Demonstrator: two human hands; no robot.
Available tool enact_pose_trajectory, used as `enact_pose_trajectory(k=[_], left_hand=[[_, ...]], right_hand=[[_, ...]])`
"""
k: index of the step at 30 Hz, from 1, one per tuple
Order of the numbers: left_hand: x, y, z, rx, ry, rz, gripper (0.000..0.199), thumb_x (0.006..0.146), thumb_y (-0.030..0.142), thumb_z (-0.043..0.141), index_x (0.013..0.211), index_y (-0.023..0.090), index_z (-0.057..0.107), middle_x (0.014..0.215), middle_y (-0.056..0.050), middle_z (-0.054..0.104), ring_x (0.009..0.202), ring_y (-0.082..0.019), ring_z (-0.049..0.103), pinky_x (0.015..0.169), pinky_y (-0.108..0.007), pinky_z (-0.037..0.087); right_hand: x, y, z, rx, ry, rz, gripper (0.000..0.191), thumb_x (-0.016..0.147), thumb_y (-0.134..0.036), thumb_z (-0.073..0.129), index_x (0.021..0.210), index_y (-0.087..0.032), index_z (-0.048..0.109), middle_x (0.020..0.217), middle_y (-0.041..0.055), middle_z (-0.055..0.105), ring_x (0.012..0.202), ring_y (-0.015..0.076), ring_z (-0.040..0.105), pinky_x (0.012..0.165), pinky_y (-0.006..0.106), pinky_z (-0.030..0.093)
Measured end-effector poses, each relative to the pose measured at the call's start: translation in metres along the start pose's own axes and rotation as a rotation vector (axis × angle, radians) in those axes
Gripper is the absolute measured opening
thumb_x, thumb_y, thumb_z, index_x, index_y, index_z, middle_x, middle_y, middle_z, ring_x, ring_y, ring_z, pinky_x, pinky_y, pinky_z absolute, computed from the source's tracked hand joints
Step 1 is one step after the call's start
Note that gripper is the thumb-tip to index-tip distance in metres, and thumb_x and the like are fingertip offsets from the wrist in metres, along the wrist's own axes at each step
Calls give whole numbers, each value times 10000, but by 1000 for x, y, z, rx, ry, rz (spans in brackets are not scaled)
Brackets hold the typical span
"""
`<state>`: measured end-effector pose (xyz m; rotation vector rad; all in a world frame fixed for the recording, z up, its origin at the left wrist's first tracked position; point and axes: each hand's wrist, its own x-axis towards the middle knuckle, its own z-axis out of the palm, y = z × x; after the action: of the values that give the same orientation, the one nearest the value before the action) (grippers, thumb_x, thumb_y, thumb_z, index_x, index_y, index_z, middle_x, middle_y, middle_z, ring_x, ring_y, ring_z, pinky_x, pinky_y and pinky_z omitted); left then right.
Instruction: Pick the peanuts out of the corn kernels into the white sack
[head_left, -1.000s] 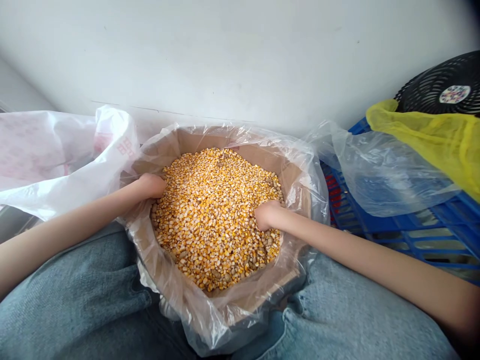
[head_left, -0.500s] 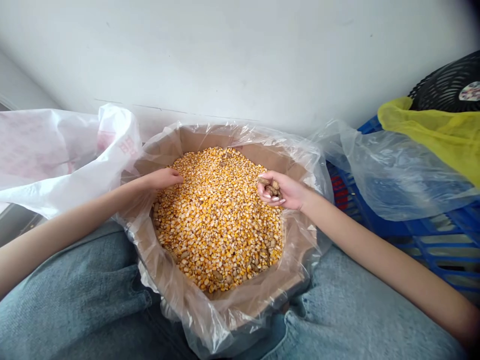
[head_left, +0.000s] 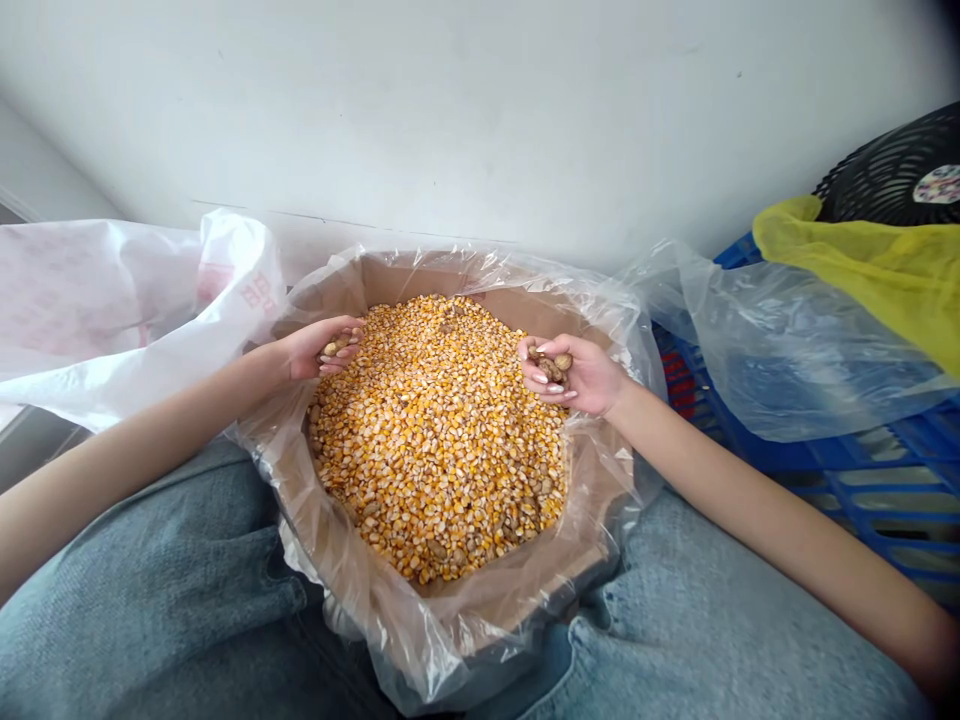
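Head view: I log left hand and right hand well apart, each cupping small brown lumps just above yellow dried corn kernels in a plastic-lined cardboard box; low, cupped palms retain them best.

Against the white wall, a crumpled white plastic bag with pink print slumps over to the left. Off to the right sits a blue plastic crate, a clear plastic bag draped across it, and a yellow bag lying just below a black fan guard with a round printed label.
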<state>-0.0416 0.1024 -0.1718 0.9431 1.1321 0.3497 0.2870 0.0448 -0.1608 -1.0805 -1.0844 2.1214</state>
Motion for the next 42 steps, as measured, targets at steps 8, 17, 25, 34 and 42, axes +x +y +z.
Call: enact_pose_trajectory(k=[8,17,25,34,42], left_hand=[[-5,5,-2,-30,36,169,125,712,287,376,657,179,406,473,49,280,328,-35,150,293,-166,108],[17,-11,1,1083,464,285,398,720,500,393,884,173,549,584,-4,544,496,-125,493,480,-219,362],[36,-27,8,1728,328,150,431,787,373,253,1118,249,500,949,-91,628,827,-238,588,686,-323,438],[38,-33,1,1640,343,125,460,780,443,252,1104,224,495,965,-92,621,821,-228,584,684,-295,431],[31,-28,3,1417,428,199,436,735,533,324,936,215,543,785,-42,622,718,-192,570,615,-244,400]], right_hand=[[3,1,3,25,-97,128,180,702,-348,394,692,-169,410,557,12,415,412,78,314,296,141,125],[9,5,0,135,49,128,269,748,-377,468,619,-165,364,550,-22,350,407,48,279,293,108,87],[12,5,-2,232,129,117,206,740,-301,485,627,-158,389,563,-15,398,403,40,291,293,107,110],[12,2,-14,340,478,-42,87,687,-230,500,675,-161,448,534,-24,414,393,39,317,291,120,159],[13,10,-23,-101,663,-241,230,598,-179,485,817,-170,557,576,-38,439,396,35,326,317,144,139]])
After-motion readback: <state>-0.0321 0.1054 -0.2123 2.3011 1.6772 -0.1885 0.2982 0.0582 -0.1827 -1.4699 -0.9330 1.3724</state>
